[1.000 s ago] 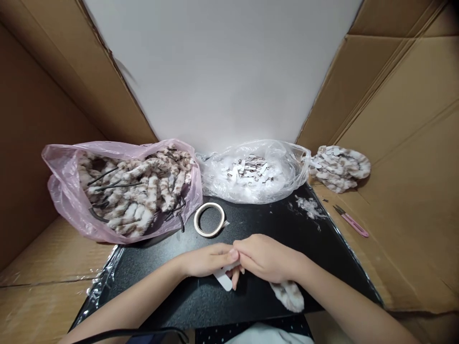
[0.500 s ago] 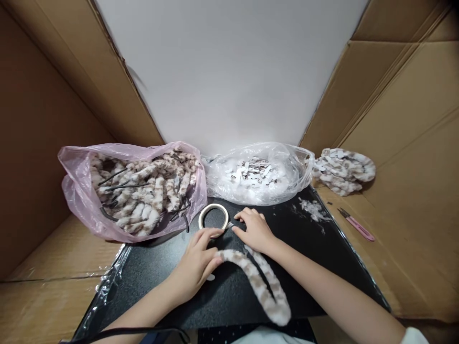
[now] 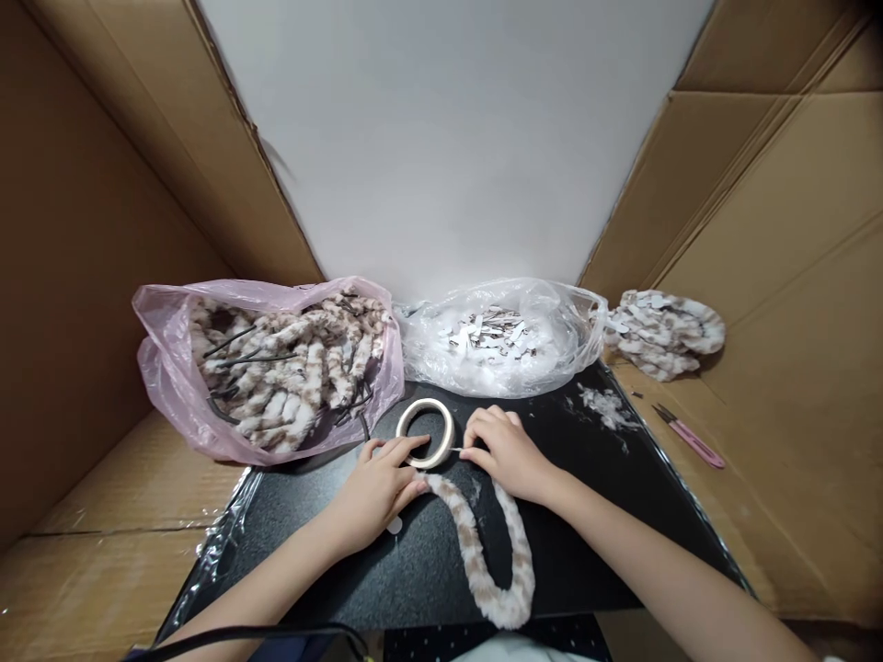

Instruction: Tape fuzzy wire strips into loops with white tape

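Observation:
A roll of white tape (image 3: pixel 426 432) lies on the black mat (image 3: pixel 593 515). My left hand (image 3: pixel 378 489) rests its fingers on the near edge of the roll, holding it down. My right hand (image 3: pixel 501 450) sits just right of the roll, fingertips pinched on the tape's loose end. A fluffy brown-and-white fur-covered band (image 3: pixel 483 552) curves in a U on the mat between my forearms, one end under my left fingers. A small white strip (image 3: pixel 395 526) peeks out below my left hand.
A pink bag (image 3: pixel 269 368) of furry bands sits at the back left, a clear bag (image 3: pixel 503 340) of small white tags in the middle. More furry pieces (image 3: pixel 662 333) and pink snips (image 3: pixel 688 437) lie right. Fluff scraps (image 3: pixel 603 406) dot the mat. Cardboard walls surround everything.
Both hands moved from the near middle of the mat forward to the tape roll. The furry band, earlier bunched under my right hand, now lies spread in a U.

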Available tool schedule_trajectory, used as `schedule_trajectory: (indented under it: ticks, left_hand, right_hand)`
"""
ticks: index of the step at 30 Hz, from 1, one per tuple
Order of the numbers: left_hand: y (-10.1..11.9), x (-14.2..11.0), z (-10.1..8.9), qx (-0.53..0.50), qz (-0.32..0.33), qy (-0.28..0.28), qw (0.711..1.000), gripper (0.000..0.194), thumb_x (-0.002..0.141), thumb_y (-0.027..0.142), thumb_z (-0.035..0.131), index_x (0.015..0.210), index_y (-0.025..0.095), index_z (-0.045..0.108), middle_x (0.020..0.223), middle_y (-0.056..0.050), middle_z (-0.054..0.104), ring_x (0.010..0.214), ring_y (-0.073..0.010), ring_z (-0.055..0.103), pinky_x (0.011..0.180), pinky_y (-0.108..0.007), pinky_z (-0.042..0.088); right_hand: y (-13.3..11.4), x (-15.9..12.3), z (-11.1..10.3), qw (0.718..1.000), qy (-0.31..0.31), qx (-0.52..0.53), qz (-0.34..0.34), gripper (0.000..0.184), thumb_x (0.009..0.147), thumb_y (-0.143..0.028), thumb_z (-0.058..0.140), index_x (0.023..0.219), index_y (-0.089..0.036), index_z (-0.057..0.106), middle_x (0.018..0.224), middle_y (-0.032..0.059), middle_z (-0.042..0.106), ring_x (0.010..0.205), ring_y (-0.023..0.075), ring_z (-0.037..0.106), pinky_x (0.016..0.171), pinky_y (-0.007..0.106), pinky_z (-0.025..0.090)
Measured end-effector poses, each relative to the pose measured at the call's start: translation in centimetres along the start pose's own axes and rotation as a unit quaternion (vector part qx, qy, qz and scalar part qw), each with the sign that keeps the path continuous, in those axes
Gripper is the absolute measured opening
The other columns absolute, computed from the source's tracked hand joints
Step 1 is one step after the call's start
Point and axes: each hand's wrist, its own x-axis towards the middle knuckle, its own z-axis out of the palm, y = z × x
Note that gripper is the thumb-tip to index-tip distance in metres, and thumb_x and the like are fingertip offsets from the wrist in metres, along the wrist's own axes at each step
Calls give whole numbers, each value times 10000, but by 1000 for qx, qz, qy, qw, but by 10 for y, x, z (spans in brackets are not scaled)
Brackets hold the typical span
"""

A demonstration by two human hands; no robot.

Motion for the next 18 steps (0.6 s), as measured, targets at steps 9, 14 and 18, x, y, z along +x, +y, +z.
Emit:
schedule_trajectory:
  ticks: [9, 14, 18]
  left_hand:
    - [17, 21, -2, 81, 70, 16, 994, 308, 949, 289, 475, 726, 180, 658, 934, -58, 597, 884, -217, 489, 778, -367, 306]
    - [25, 30, 0, 100, 54, 24, 993, 370, 967, 298, 425, 711, 175, 663, 843, -63, 575, 822, -215, 470, 727, -365, 306]
    - [33, 37, 0, 125, 26, 8, 992, 374, 973, 319, 404, 753, 165, 665, 850, -80, 602, 840, -243, 494, 720, -379, 302]
  right_hand:
    - [1, -44, -56, 998, 7, -54, 10, 124, 906, -224, 574, 797, -200, 520, 897, -1, 596, 901, 175, 499, 811, 344, 320]
    - [-8, -69, -59, 999, -9, -27, 15, 125, 921, -222, 536, 802, -213, 497, 904, 10, 592, 887, 188, 498, 811, 358, 336]
    - [-10, -78, -59, 999, -11, -19, 27, 129, 921, -215, 532, 801, -217, 484, 896, 7, 586, 884, 193, 495, 812, 363, 339]
